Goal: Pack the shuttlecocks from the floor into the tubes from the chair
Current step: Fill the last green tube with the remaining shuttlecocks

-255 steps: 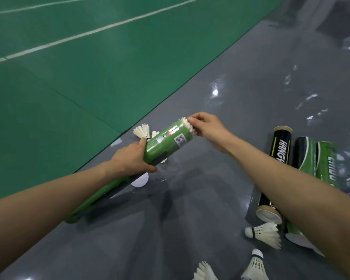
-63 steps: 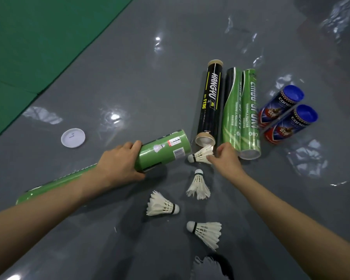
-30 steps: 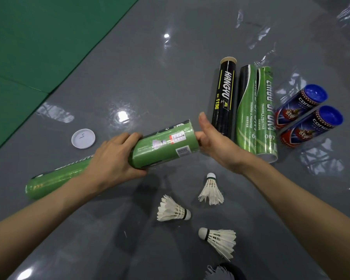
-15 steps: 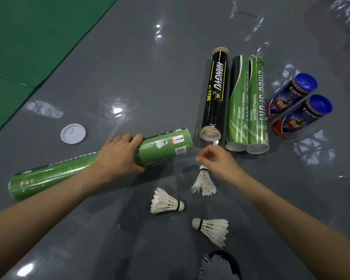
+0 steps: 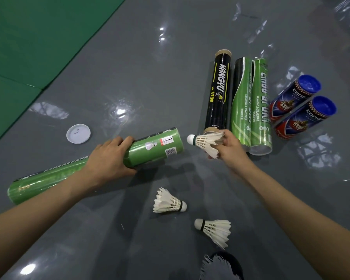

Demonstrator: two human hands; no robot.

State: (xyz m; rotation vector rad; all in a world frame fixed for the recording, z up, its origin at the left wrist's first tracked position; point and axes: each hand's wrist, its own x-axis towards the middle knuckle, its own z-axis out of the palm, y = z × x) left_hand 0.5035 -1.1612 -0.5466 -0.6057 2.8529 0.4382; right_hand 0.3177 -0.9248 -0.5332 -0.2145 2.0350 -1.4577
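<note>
My left hand (image 5: 109, 158) grips a long green tube (image 5: 154, 147) around its middle; the tube lies low over the grey floor with its open end pointing right. My right hand (image 5: 229, 147) pinches a white shuttlecock (image 5: 204, 141) by its feathers, cork end pointing left, a short gap from the tube's mouth. Two more white shuttlecocks lie on the floor below: one (image 5: 169, 204) with its cork to the right, another (image 5: 214, 229) with its cork to the left. A further shuttlecock (image 5: 214, 265) is partly cut off at the bottom edge.
A black tube (image 5: 219, 93) and two green tubes (image 5: 251, 102) lie side by side at the right, with two short blue-capped tubes (image 5: 299, 106) beyond them. A white round lid (image 5: 78, 133) lies on the floor at left. Green court matting (image 5: 28, 37) covers the upper left.
My right hand picked up the shuttlecock that stood on the floor below it and raised it to the tube's open end. The left hand kept hold of the green tube.
</note>
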